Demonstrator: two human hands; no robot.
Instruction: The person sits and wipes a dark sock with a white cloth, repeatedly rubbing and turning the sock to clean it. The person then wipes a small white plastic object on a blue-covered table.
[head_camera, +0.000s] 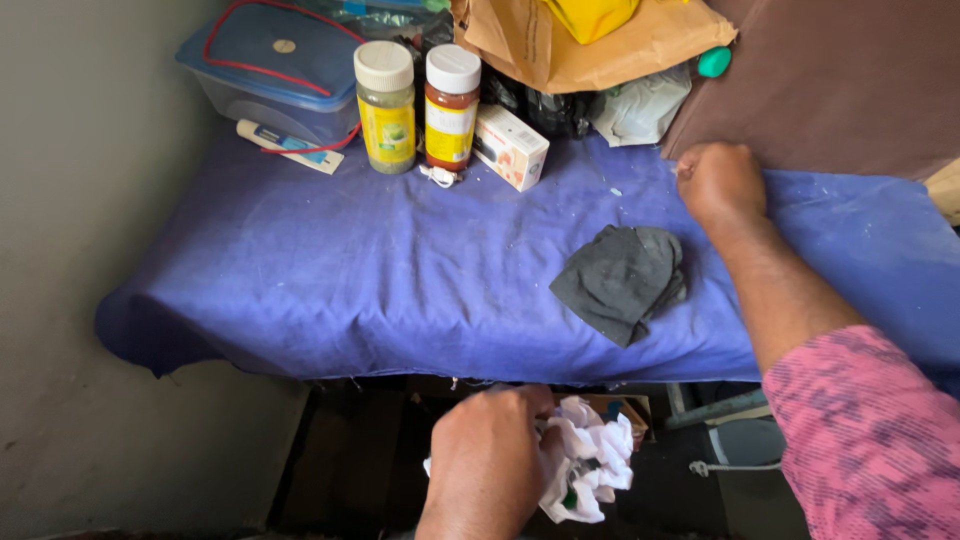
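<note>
1. The left hand (487, 462) is sitting nearest the camera, below the front edge of the tabletop (380, 290), and its fingers are closing around a crumpled white cloth (588, 470), which is bunching out to the right of the fist.
2. At the back left corner, a clear storage box with a blue lid (270, 70) is resting, with a small white tube (285, 145) lying against its front.
3. Just right of it, two white-capped jars are standing upright side by side, a yellowish-green jar (386, 105) and an amber jar (452, 105), and a small white carton (510, 147) is leaning beside them.
4. Toward the front edge, right of centre, a dark grey folded cloth (622, 282) is lying loose on the blue cover, touched by neither hand.
5. The right hand (720, 182) is pressing down as a closed fist near the back edge, right side; whether it is gripping anything, I cannot tell.
6. As far as this shows, the white cloth is gathered in hand and off the tabletop, while the grey one is lying unmoved.
</note>
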